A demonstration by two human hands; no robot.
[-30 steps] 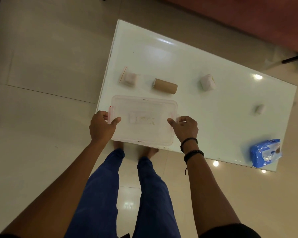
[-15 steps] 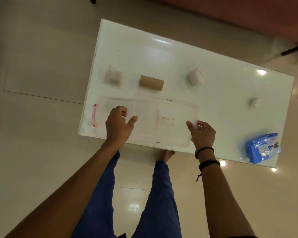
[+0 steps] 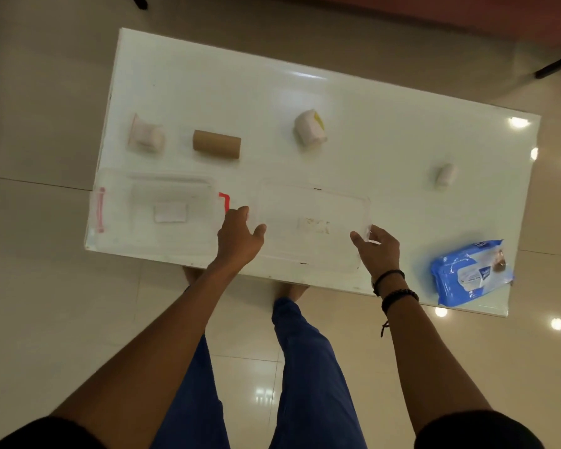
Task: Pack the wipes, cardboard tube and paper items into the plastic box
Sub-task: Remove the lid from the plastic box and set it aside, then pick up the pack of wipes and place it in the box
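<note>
A clear plastic box (image 3: pixel 127 241) with red clips stands open at the table's near left corner. Its clear lid (image 3: pixel 311 205) lies to the right of it, near the front edge. My left hand (image 3: pixel 238 236) grips the lid's left end and my right hand (image 3: pixel 378 249) its right end. A brown cardboard tube (image 3: pixel 216 145) lies behind the box. A folded white paper item (image 3: pixel 144 137) sits left of the tube. A white paper roll (image 3: pixel 309 128) is at mid table, and a small white paper piece (image 3: pixel 445 174) further right. A blue wipes pack (image 3: pixel 472 272) lies at the near right corner.
The white glossy table (image 3: pixel 353 102) stands on a pale tiled floor. My legs in blue trousers are below the front edge. A dark red surface runs along the top right, with a dark furniture leg (image 3: pixel 556 64) beside it.
Both hands lifted the lid off the box and carried it to the right. The box now stands uncovered at the left.
</note>
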